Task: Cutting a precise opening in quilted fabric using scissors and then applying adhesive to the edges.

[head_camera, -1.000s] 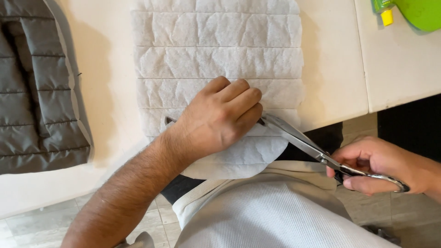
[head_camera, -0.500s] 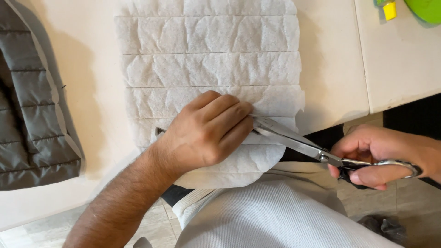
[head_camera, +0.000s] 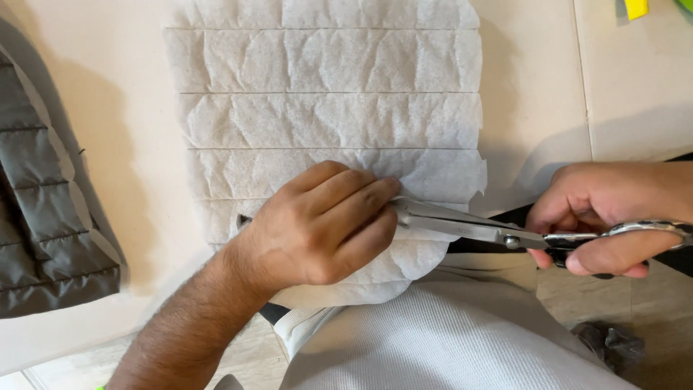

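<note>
Cream tabletop [head_camera: 108,144] carries a thin, limp sheet of white nonwoven interfacing [head_camera: 325,115], light and crease-prone, best pinned flat just beside the cut line. Palm down, the left hand [head_camera: 317,227] presses it over the table edge, fingers extended. Right hand [head_camera: 606,217], wrist level, grips the scissors [head_camera: 469,227], blades reaching under those fingers.

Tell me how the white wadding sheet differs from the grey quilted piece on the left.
The white wadding sheet is thin, crinkled and marked into strips; the grey quilted piece is dark, padded and stitched into puffy panels. The sheet lies mid-table under the left hand, with the scissors in the right hand cutting it; the quilted piece lies untouched at the edge. Both rest flat on the pale table.
</note>
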